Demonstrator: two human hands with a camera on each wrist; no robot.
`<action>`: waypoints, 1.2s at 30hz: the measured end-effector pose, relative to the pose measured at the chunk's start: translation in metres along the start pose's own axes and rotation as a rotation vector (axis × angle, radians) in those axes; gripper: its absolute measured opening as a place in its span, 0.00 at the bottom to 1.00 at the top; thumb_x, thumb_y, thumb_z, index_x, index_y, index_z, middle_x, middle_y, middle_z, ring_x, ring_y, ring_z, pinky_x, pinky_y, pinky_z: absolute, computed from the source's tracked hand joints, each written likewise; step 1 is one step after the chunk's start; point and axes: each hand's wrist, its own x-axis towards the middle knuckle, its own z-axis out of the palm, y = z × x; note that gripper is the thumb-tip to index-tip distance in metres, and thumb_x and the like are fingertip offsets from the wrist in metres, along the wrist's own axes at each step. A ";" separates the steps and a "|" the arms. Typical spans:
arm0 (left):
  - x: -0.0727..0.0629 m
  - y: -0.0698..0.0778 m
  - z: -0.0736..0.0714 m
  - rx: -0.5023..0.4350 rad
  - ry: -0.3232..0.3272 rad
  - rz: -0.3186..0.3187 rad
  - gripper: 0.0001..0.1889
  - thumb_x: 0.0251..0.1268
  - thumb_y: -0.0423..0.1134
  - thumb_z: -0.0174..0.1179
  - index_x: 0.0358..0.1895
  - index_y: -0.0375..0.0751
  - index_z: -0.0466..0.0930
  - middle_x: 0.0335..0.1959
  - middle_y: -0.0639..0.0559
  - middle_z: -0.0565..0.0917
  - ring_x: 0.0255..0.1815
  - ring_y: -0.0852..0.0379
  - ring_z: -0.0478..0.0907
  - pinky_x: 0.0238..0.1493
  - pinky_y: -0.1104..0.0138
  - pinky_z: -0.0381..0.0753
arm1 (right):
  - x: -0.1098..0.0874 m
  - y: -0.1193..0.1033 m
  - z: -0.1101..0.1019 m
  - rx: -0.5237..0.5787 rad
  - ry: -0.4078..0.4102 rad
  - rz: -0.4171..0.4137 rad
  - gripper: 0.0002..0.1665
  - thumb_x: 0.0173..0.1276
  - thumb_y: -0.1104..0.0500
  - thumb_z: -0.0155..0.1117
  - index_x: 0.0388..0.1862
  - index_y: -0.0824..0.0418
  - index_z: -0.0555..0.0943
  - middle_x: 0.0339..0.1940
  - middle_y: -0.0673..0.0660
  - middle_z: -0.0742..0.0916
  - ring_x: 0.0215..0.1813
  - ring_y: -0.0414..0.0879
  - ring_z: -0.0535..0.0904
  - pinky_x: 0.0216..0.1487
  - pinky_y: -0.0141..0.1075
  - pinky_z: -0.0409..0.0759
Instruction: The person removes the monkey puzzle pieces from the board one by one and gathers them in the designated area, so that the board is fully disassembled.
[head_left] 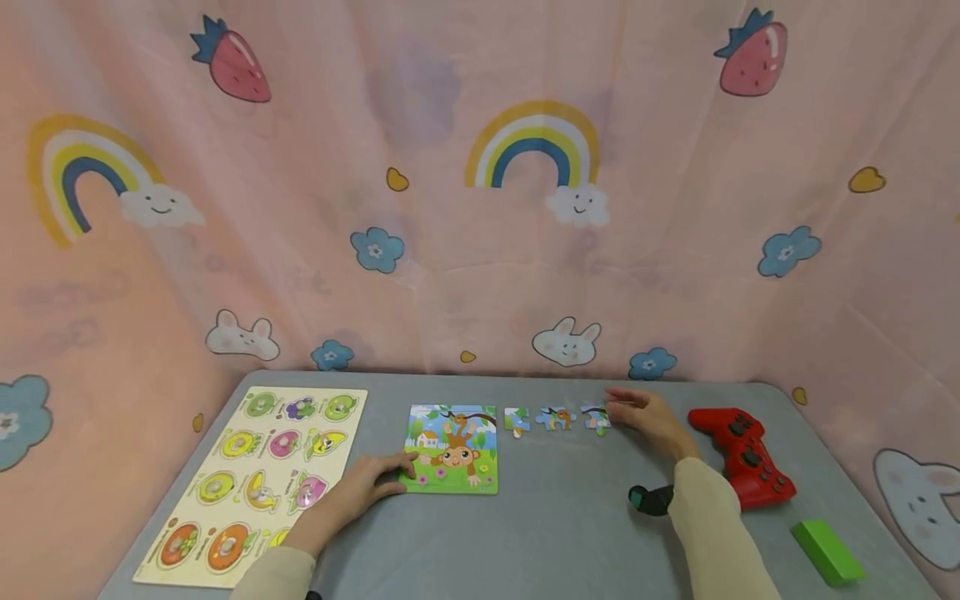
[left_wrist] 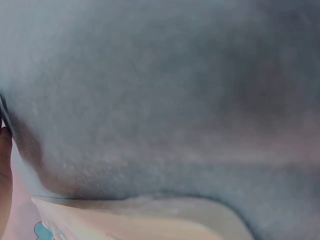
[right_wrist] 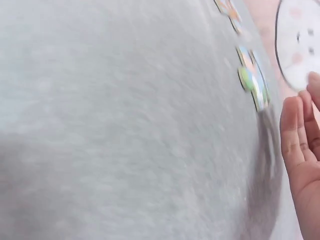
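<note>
A square monkey jigsaw puzzle [head_left: 450,454] lies flat at the middle of the table. My left hand [head_left: 367,483] rests at its left edge, fingertips on the border and thumb lower down; the left wrist view shows only a sliver of a finger. To the puzzle's right, three loose jigsaw pieces lie in a row: a left piece [head_left: 517,421], a middle piece [head_left: 556,418] and a right piece [head_left: 597,418]. My right hand [head_left: 651,421] is just beside the right piece, fingers extended. In the right wrist view, a gap separates the fingers [right_wrist: 292,125] from that piece [right_wrist: 255,80].
A wooden fruit peg board [head_left: 255,475] lies at the left, partly under the left forearm. Right of the right forearm are a red game controller [head_left: 746,458] and a green block [head_left: 827,552]. A pink patterned curtain [head_left: 465,275] hangs behind the grey table [head_left: 555,533].
</note>
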 end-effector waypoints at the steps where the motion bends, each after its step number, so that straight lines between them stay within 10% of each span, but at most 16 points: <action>1: 0.000 0.000 0.000 0.003 -0.001 0.001 0.06 0.61 0.34 0.62 0.41 0.47 0.80 0.59 0.44 0.79 0.62 0.40 0.73 0.60 0.49 0.70 | -0.001 -0.003 0.002 0.005 0.005 -0.004 0.32 0.71 0.52 0.59 0.67 0.68 0.69 0.63 0.67 0.76 0.60 0.57 0.74 0.63 0.48 0.72; 36: -0.001 -0.004 0.001 -0.003 0.008 0.027 0.04 0.63 0.37 0.61 0.40 0.48 0.80 0.59 0.45 0.79 0.63 0.42 0.72 0.60 0.50 0.71 | -0.022 -0.062 0.152 0.521 -0.154 -0.091 0.30 0.67 0.66 0.63 0.64 0.75 0.67 0.60 0.71 0.78 0.54 0.44 0.80 0.52 0.33 0.79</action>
